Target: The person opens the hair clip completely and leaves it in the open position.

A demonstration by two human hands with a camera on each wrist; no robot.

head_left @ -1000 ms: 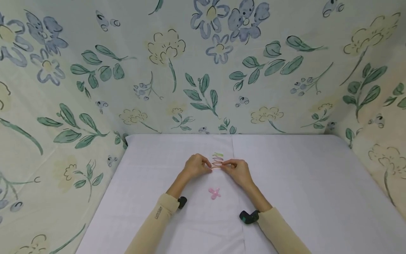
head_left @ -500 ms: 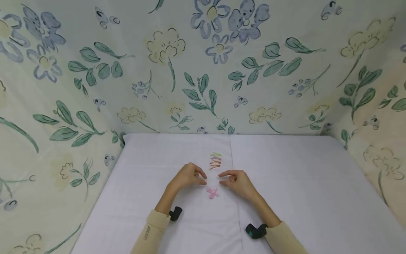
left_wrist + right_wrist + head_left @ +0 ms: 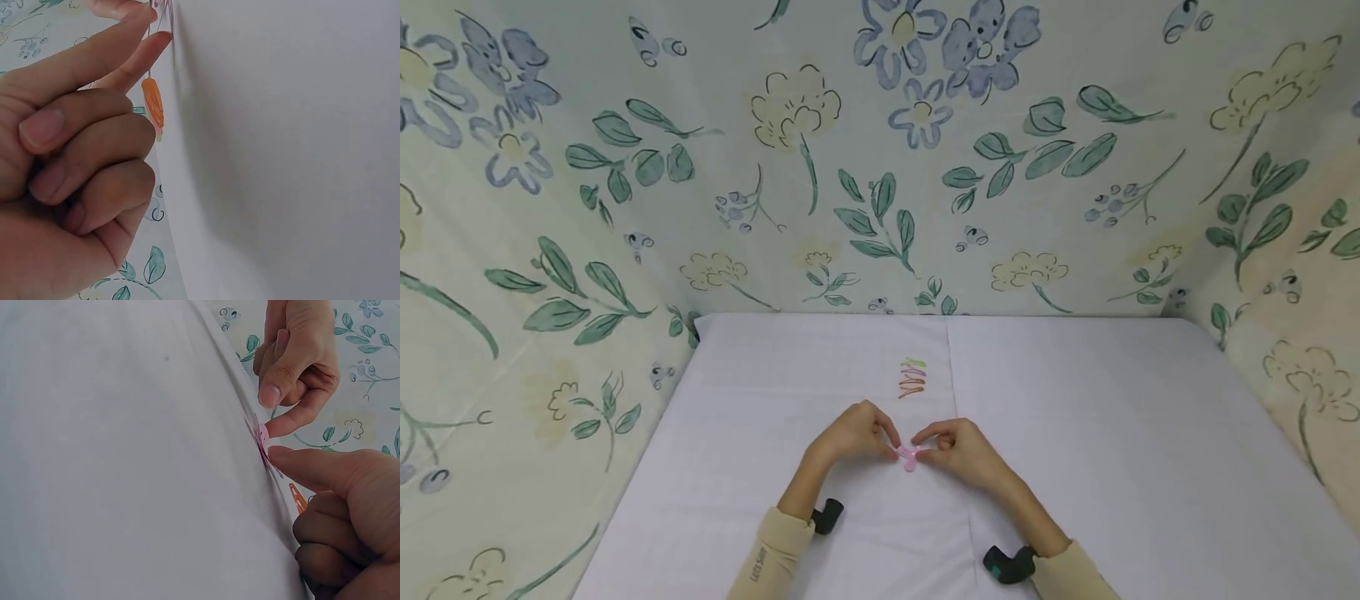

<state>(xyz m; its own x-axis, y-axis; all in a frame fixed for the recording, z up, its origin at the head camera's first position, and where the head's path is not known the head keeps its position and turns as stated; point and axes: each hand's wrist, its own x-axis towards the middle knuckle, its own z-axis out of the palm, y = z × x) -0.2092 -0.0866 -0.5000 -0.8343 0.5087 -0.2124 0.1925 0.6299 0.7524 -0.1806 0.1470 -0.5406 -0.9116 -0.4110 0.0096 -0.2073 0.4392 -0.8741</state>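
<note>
A small bunch of pink hair clips [image 3: 910,463] lies on the white cloth, its arms spreading in different directions. At its left end, my left hand [image 3: 859,432] pinches a clip between thumb and index finger. My right hand [image 3: 967,452] holds the right end the same way, its other fingers curled in. In the right wrist view the pink hair clip [image 3: 263,434] shows between both hands' fingertips. Farther back, a zigzag row of coloured hair clips [image 3: 913,377] runs from green to orange. An orange hair clip [image 3: 153,103] from it appears beyond the left fingers.
A white cloth [image 3: 1075,450] covers the table, with a crease running front to back right of the clips. Floral fabric [image 3: 880,167] hangs behind and at both sides. A black wrist camera [image 3: 1009,565] sits at the right cuff, another camera [image 3: 828,517] at the left.
Both hands have left the near end of the coloured row, where orange clips now lie free. They came toward the front and took hold of the pink clips, which have shifted slightly.
</note>
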